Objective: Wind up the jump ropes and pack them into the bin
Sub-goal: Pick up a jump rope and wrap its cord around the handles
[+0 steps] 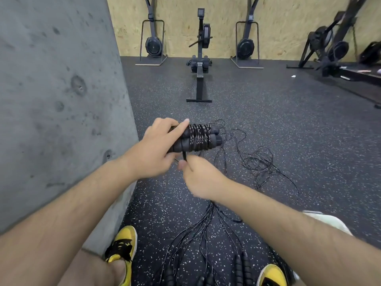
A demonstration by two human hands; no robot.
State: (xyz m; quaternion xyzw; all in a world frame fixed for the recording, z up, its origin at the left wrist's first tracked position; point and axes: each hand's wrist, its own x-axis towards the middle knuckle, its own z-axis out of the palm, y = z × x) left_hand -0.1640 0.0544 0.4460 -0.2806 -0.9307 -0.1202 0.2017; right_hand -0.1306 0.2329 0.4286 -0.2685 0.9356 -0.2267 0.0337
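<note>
The left hand (pixel 153 150) is gripping the wound jump rope (pixel 198 137) by its paired handles, fingers curled around them. The right hand (pixel 201 178) is pinching the rope's loose end beneath. Unwound ropes (pixel 206 228) are lying on the floor (pixel 288 124).
</note>
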